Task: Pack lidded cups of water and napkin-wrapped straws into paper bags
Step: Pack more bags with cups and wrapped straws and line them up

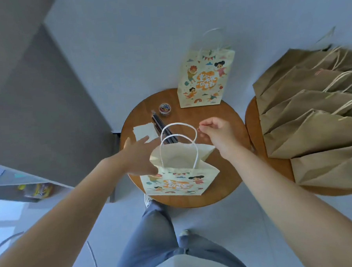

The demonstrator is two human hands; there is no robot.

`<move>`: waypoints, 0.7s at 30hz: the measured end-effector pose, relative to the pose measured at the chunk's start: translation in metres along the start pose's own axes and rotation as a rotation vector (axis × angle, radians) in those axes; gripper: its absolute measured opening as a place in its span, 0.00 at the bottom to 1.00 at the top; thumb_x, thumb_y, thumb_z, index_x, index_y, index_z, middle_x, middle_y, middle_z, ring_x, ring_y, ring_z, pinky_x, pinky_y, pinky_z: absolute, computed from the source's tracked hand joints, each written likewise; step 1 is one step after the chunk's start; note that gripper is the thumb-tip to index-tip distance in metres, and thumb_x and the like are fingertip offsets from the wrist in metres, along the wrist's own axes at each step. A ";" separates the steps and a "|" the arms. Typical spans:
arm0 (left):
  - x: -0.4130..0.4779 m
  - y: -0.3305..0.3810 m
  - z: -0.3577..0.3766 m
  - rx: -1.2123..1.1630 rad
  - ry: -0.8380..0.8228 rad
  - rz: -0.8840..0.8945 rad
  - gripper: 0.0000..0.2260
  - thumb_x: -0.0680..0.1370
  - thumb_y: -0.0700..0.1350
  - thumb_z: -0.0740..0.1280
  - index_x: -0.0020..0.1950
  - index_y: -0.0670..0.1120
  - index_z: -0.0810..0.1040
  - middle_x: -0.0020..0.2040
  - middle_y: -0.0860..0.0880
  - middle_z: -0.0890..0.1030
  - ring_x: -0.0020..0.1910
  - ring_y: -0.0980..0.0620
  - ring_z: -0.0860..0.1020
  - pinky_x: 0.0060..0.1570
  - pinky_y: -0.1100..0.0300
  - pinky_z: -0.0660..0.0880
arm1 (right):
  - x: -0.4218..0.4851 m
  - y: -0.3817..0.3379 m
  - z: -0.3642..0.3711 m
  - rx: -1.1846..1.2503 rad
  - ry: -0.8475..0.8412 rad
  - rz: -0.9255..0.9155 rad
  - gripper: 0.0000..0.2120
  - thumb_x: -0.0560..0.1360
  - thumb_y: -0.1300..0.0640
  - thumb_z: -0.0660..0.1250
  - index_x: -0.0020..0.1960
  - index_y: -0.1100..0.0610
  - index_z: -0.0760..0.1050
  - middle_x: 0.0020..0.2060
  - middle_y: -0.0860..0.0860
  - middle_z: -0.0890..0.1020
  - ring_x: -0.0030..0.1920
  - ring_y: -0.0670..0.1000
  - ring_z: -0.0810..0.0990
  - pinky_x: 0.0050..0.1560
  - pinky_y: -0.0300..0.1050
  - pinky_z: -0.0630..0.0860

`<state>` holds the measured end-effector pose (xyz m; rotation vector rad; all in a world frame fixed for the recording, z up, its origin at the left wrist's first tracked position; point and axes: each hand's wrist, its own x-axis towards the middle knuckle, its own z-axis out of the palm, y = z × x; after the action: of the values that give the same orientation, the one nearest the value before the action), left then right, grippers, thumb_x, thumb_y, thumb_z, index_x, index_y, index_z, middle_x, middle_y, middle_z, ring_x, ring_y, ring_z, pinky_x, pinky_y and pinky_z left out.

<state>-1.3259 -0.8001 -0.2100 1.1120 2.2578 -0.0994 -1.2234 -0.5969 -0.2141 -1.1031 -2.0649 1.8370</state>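
The near bag (pixel 173 184) is cream, printed with cartoon children in orange, red, teal and yellow, with orange lettering in the middle and a line of coloured bunting near the top. Its handles (pixel 178 123) are white. The far bag (pixel 205 78) bears the same print on the same cream. The brown bags (pixel 313 126) are plain kraft brown. The table (pixel 230 181) is warm reddish-brown wood. The napkin (pixel 143 131) is off-white and the straws (pixel 158 123) are black. The jar (pixel 165 109) holds red, blue and yellow clips. The trousers (pixel 156 236) are grey-blue and the floor (pixel 216 223) is pale grey.
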 end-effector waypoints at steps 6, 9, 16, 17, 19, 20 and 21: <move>0.019 0.032 0.036 -0.152 0.311 -0.009 0.36 0.71 0.63 0.68 0.75 0.57 0.58 0.65 0.53 0.75 0.70 0.50 0.66 0.72 0.41 0.41 | -0.045 0.007 -0.014 0.175 0.047 -0.007 0.08 0.74 0.69 0.64 0.40 0.59 0.77 0.35 0.54 0.80 0.35 0.49 0.77 0.39 0.41 0.75; 0.028 0.036 0.041 -0.222 0.371 -0.128 0.12 0.76 0.59 0.64 0.58 0.58 0.79 0.54 0.52 0.80 0.64 0.52 0.69 0.71 0.42 0.41 | -0.062 0.013 -0.012 0.156 0.025 -0.023 0.08 0.72 0.70 0.64 0.37 0.61 0.76 0.31 0.56 0.79 0.33 0.51 0.76 0.37 0.42 0.74; 0.035 0.036 0.033 -0.247 0.308 -0.128 0.12 0.78 0.59 0.63 0.53 0.56 0.82 0.51 0.55 0.81 0.62 0.53 0.69 0.71 0.40 0.40 | -0.065 0.030 0.024 -0.414 -0.108 -0.429 0.06 0.75 0.62 0.67 0.49 0.59 0.82 0.38 0.48 0.83 0.35 0.44 0.78 0.36 0.34 0.77; 0.035 0.035 0.032 -0.239 0.305 -0.120 0.12 0.78 0.58 0.62 0.53 0.55 0.82 0.52 0.55 0.81 0.62 0.53 0.69 0.70 0.39 0.40 | -0.060 0.030 0.027 -0.468 -0.102 -0.496 0.07 0.76 0.62 0.66 0.50 0.60 0.82 0.38 0.48 0.83 0.33 0.42 0.77 0.34 0.30 0.73; 0.035 0.035 0.032 -0.237 0.301 -0.106 0.12 0.78 0.57 0.62 0.53 0.54 0.82 0.52 0.54 0.81 0.63 0.52 0.69 0.70 0.39 0.40 | -0.050 0.028 0.032 -0.549 -0.122 -0.527 0.08 0.76 0.61 0.66 0.50 0.59 0.82 0.36 0.50 0.83 0.28 0.40 0.73 0.30 0.28 0.67; 0.034 0.036 0.031 -0.236 0.297 -0.101 0.12 0.78 0.57 0.62 0.53 0.54 0.82 0.53 0.54 0.80 0.63 0.52 0.68 0.70 0.39 0.40 | -0.045 0.028 0.034 -0.588 -0.137 -0.518 0.08 0.77 0.60 0.66 0.50 0.59 0.82 0.37 0.51 0.83 0.27 0.39 0.71 0.29 0.28 0.66; 0.033 0.036 0.030 -0.232 0.289 -0.096 0.12 0.79 0.56 0.62 0.54 0.54 0.82 0.53 0.53 0.80 0.63 0.52 0.68 0.71 0.39 0.39 | -0.042 0.028 0.034 -0.616 -0.149 -0.505 0.08 0.77 0.59 0.65 0.51 0.58 0.82 0.38 0.52 0.84 0.27 0.39 0.71 0.29 0.28 0.65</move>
<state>-1.3001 -0.7637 -0.2457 0.9433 2.4990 0.2958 -1.2014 -0.6508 -0.2335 -0.4521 -2.7640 1.0995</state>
